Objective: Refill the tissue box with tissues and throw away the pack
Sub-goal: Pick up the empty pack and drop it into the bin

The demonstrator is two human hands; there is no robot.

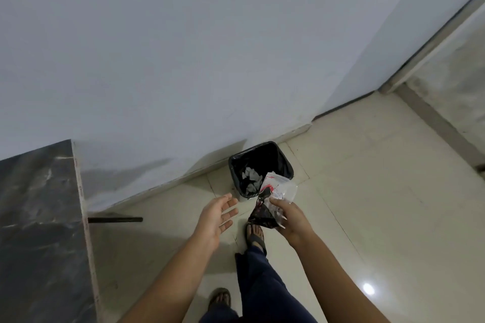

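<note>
My right hand [291, 220] grips a crumpled plastic tissue pack [273, 198], clear with red and dark print, held just in front of and above the near rim of a black bin. The bin [284, 162] stands on the floor against the wall, lined with a black bag, with several pieces of white paper inside. My left hand [219, 215] hovers to the left of the pack, palm up, fingers apart, holding nothing. The tissue box is not in view.
A dark marble counter [39, 217] fills the lower left, with a black bar [115, 219] sticking out beneath its edge. A white wall [183, 60] runs behind the bin. My sandalled feet [256, 236] stand on the pale tiled floor [367, 191]. A door frame [433, 42] is at the right.
</note>
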